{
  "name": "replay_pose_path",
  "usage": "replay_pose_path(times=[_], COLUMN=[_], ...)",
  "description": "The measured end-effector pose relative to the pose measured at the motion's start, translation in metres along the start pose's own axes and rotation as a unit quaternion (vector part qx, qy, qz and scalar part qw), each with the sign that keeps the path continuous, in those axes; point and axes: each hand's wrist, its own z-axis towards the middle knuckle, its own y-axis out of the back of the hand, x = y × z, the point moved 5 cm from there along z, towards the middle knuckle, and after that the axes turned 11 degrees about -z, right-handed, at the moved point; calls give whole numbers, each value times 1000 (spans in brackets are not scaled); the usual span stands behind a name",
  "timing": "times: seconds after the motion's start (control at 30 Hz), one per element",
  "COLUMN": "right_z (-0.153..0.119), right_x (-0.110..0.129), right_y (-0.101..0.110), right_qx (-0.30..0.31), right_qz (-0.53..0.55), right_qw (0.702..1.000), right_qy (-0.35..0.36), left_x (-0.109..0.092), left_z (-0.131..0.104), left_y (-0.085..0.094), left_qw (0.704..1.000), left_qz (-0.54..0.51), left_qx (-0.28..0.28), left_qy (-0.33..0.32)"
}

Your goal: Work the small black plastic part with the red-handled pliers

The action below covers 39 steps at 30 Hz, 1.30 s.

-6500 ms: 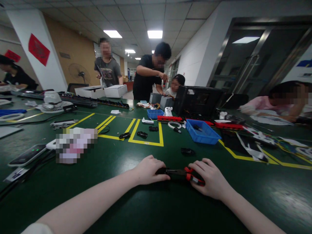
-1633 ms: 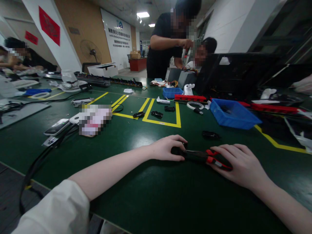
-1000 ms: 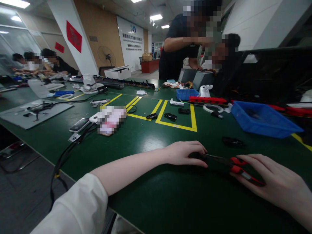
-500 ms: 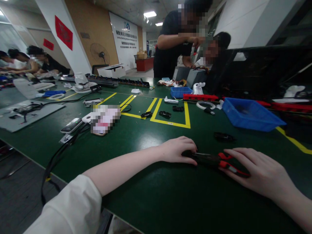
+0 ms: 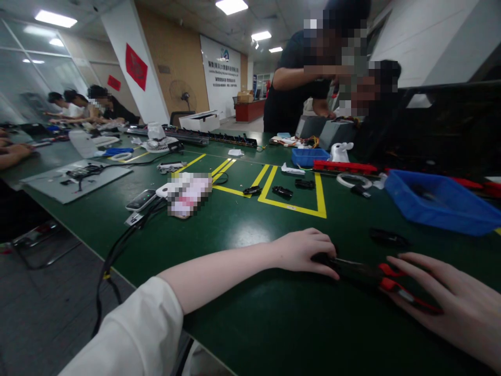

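My left hand (image 5: 305,253) is closed, pinching a small black part (image 5: 321,257) between thumb and fingers just above the green table (image 5: 250,313). To its right, my right hand (image 5: 450,295) holds pliers with red handles (image 5: 410,297), thumb and fingers along the two spread handles. The dark jaws point left at the black part; whether they touch it I cannot tell. Another black part (image 5: 389,237) lies beyond the pliers. Several similar black pieces (image 5: 282,191) lie farther off by the yellow tape outlines (image 5: 321,198).
A blue bin (image 5: 442,214) stands at the right, near a coiled white cable (image 5: 354,181). Left of centre lie a phone (image 5: 190,198), a small device (image 5: 141,200) and black cables running over the table edge. A person in black (image 5: 293,78) works across the table.
The whole view has turned left, so everything sits farther right in the picture. Both hands keep their grip, and the pliers still point at the black part.
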Motion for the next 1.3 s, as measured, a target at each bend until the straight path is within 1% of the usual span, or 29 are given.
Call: replay_pose_path(times=[0.1,0.17,0.3,0.43,0.67,0.87,1.07,1.17,1.3], right_z=[4,6,6,5,10,13,16,15,14], right_x=[2,3,4,5,4,8,13,14,14], right_y=[2,4,5,1,0,4,11,11,9], right_qx=[11,4,-5,31,83,71,69,69,78], right_qz=[-17,-23,2,56,106,79,88,88,86], right_qw=[1000,1000,1000,998,991,994,993,993,993], right_qy=[8,12,15,17,-11,-1,22,27,30], left_x=[0,-1,-6,-9,-10,-9,-4,-3,-7], left_z=[-1,-1,-1,-1,-3,-4,-3,-4,-5], left_y=[2,3,4,4,1,-1,-5,-6,-6], left_qw=[1000,1000,999,1000,1000,1000,1000,999,998], left_qz=[-9,-17,-25,-22,-10,7,20,1,-39], left_qx=[-6,-8,-11,-6,-5,-11,-24,-33,-48], left_qy=[6,16,20,19,8,13,-2,-1,-9])
